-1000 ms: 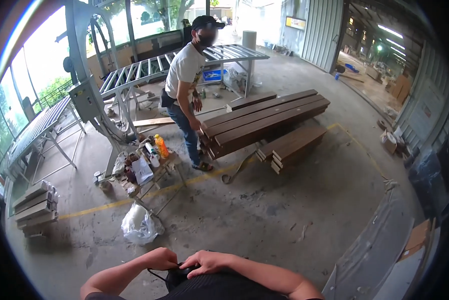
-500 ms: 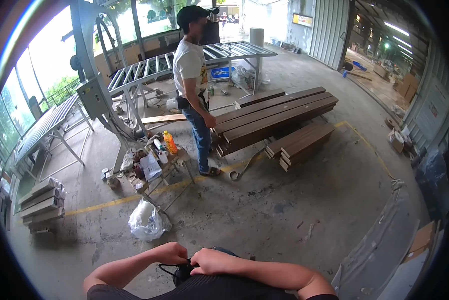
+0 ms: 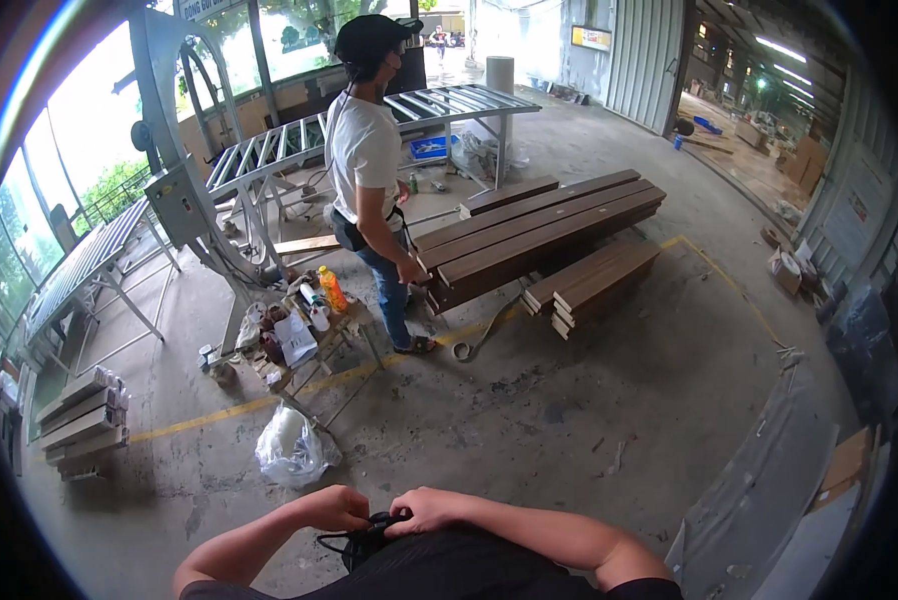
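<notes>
Both my hands are drawn in at my waist, at the lower edge of the view. Between them is a black pouch-like thing [image 3: 367, 546] with a thin black cord looping out on its left. My left hand [image 3: 335, 508] is closed, its fingers pinched at the upper left edge of the black thing. My right hand [image 3: 431, 509] grips its upper right side, fingers curled over. My shirt and wrists hide most of it, so its exact kind cannot be made out.
Ahead, a person [image 3: 369, 150] in a white shirt and black cap stands at stacked brown boards [image 3: 544, 225]. A cluttered small table [image 3: 304, 335], a clear plastic bag [image 3: 296, 447] and grey stacked planks [image 3: 86, 420] are to the left. Roller conveyors [image 3: 269, 152] stand behind.
My hands have moved slightly apart and stay on the black thing. The person ahead leans forward, a hand now at the ends of the brown boards. My view has shifted a little.
</notes>
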`<action>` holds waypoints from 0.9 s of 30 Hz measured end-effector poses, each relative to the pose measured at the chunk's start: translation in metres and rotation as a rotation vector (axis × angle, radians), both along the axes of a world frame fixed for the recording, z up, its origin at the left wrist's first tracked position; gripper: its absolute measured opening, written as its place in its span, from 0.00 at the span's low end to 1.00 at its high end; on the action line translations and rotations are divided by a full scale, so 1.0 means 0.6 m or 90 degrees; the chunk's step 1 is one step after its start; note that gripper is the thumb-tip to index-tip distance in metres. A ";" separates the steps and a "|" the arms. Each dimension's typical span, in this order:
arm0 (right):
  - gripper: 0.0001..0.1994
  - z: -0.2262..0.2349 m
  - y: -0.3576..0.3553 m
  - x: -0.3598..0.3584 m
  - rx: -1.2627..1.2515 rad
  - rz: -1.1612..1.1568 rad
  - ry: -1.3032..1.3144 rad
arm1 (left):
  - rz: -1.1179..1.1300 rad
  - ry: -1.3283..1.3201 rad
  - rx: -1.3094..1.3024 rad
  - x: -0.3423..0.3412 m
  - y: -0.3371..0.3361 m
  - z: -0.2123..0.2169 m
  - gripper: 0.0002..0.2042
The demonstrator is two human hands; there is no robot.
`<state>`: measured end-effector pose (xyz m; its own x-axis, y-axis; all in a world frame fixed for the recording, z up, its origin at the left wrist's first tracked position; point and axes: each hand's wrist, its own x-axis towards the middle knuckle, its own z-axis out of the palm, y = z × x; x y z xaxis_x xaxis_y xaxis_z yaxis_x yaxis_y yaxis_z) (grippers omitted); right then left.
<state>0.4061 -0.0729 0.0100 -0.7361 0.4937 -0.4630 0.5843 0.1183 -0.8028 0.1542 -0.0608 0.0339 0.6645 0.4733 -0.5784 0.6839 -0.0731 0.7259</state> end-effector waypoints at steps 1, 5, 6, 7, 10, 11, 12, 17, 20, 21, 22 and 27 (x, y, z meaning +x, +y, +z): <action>0.31 -0.006 -0.001 -0.002 -0.013 -0.010 0.027 | -0.028 0.015 0.013 0.000 -0.002 -0.007 0.09; 0.28 -0.048 0.009 -0.002 -0.072 -0.009 0.088 | -0.052 0.029 0.039 0.002 -0.002 -0.017 0.10; 0.28 -0.058 0.010 -0.005 -0.070 -0.010 0.096 | -0.065 0.028 0.043 0.008 -0.002 -0.016 0.10; 0.26 -0.068 0.011 -0.008 -0.072 -0.014 0.119 | -0.078 0.027 0.047 0.007 -0.002 -0.015 0.10; 0.22 -0.071 -0.007 -0.016 -0.058 -0.011 0.174 | -0.095 0.072 0.026 -0.001 -0.022 -0.028 0.11; 0.19 -0.068 -0.003 -0.022 -0.034 -0.010 0.205 | -0.091 0.042 0.011 -0.006 -0.030 -0.041 0.11; 0.17 -0.089 -0.005 -0.034 0.010 -0.022 0.242 | -0.090 0.015 -0.002 -0.012 -0.034 -0.046 0.12; 0.14 -0.065 -0.006 -0.052 0.011 0.034 0.186 | -0.146 0.057 -0.015 -0.018 -0.065 -0.043 0.12; 0.19 -0.041 -0.005 -0.056 -0.023 0.079 0.136 | -0.086 0.078 -0.055 -0.024 -0.083 -0.019 0.15; 0.19 -0.042 -0.001 -0.058 -0.026 0.079 0.139 | -0.086 0.080 -0.059 -0.020 -0.087 -0.011 0.15; 0.21 -0.046 0.004 -0.061 -0.020 0.114 0.126 | -0.059 0.079 -0.048 -0.013 -0.090 -0.005 0.17; 0.24 -0.072 0.007 -0.061 -0.015 0.128 0.139 | 0.042 0.056 -0.022 -0.003 -0.112 -0.020 0.19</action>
<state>0.3698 -0.0687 -0.0331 -0.9017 0.3187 -0.2921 0.3638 0.1943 -0.9110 0.1522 -0.1281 0.0222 0.5786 0.4931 -0.6497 0.7475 -0.0018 0.6643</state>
